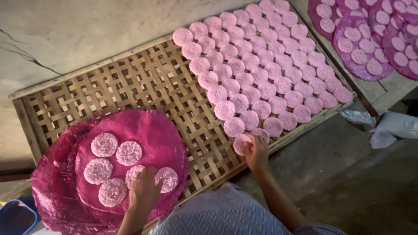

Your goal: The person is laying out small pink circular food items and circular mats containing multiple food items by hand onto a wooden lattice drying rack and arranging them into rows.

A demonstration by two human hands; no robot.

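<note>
Crumpled pale plastic bags (383, 126) lie right of the tray.

— What is the big tray (143, 82) across the middle of the frame made of?

— Woven strips of pale bamboo or split wood, matt and dry, in a plain wooden frame.

— And the pink discs (261, 74) on its right half?

— Matt, with a rough, lacy, crumbly surface, like dried paste.

— The round mat (152, 130) at lower left?

— Magenta woven plastic mesh, with a slight sheen, frayed at its edges. The round mats (370, 35) at upper right look the same.

— The ground?

— The floor (65, 30) at upper left is grey cement, rough, stained and cracked. The garment (222, 215) at the bottom edge is soft, matt, grey cloth with a fine quilted pattern.
</note>
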